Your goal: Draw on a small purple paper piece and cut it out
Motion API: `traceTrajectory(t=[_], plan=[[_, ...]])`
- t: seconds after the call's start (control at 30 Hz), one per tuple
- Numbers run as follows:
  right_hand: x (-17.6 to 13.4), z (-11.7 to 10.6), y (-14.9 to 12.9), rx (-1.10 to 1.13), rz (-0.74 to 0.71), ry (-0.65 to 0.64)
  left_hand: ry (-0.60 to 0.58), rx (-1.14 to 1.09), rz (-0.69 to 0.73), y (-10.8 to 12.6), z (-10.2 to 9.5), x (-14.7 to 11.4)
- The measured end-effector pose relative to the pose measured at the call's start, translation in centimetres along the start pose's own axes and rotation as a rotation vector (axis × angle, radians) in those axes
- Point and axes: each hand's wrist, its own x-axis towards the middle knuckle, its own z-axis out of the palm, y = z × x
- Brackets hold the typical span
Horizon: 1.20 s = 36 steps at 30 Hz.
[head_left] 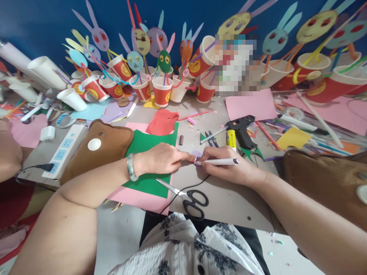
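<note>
My right hand (229, 162) is closed round a white marker pen (219, 162) with a dark end cap, its tip pointing left. Under the tip lies a small light purple paper piece (197, 152), mostly covered by my fingers. With its index finger stretched out, my left hand (160, 158) holds this piece down; its other fingers are curled. Beneath my left wrist lie green paper (151, 187) and pink paper (137, 198). Black-handled scissors (186, 196) rest just in front of my hands, partly on these sheets. A short brown marker cap (181, 140) stands behind my left hand.
Red-and-white paper cups (162, 93) with paper rabbit figures line the back. A black glue gun (242, 131) and yellow glue stick (231, 139) lie behind my right hand. A power strip (64, 151) and brown cushion (103, 141) are left. Another person's arm (10, 152) shows far left.
</note>
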Motion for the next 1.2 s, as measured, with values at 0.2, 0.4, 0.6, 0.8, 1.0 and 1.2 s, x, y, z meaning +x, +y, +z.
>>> traceTrajectory(t=[0.2, 0.4, 0.6, 0.8, 1.0, 1.2], plan=[[-0.01, 0.01, 0.54, -0.008, 0.006, 0.12, -0.002, -0.029, -0.007, 0.05, -0.13, -0.1], [0.06, 0.0, 0.54, -0.016, -0.026, 0.12, -0.008, -0.038, -0.011, 0.13, -0.19, -0.05], [0.09, -0.17, 0.51, -0.067, -0.07, 0.07, 0.003, -0.038, -0.001, 0.04, -0.06, -0.03], [-0.1, -0.57, 0.23, -0.062, -0.067, -0.025, -0.005, -0.046, -0.003, 0.03, -0.11, -0.01], [0.0, -0.38, 0.48, -0.001, -0.016, 0.0, 0.011, -0.058, -0.006, 0.0, -0.08, -0.09], [0.07, -0.44, 0.48, -0.009, -0.029, 0.016, 0.014, -0.062, -0.006, 0.07, -0.18, -0.06]])
